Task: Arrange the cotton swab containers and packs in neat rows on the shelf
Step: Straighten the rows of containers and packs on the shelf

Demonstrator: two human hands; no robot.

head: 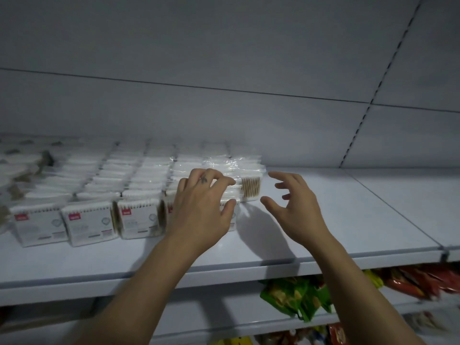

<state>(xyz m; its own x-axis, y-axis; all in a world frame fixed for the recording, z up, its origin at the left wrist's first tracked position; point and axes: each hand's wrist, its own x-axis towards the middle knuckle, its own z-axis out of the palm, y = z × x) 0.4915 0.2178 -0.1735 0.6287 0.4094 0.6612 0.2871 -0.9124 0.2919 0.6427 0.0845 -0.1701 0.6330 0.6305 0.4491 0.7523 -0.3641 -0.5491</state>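
Note:
Several clear cotton swab packs (139, 215) with red labels stand in rows on the white shelf (348, 212), filling its left and middle. My left hand (204, 205) rests on top of the front pack of the rightmost row, fingers curled over its upper edge. A pack (251, 188) with its wooden sticks showing sits just behind and to the right of that hand. My right hand (296, 205) hovers beside that row with fingers spread, holding nothing. Round swab containers (17, 163) show blurred at the far left.
The right part of the shelf holds nothing. A slotted upright (368, 105) runs up the back panel at the right. Green snack bags (298, 300) and red ones (418, 280) lie on the shelf below.

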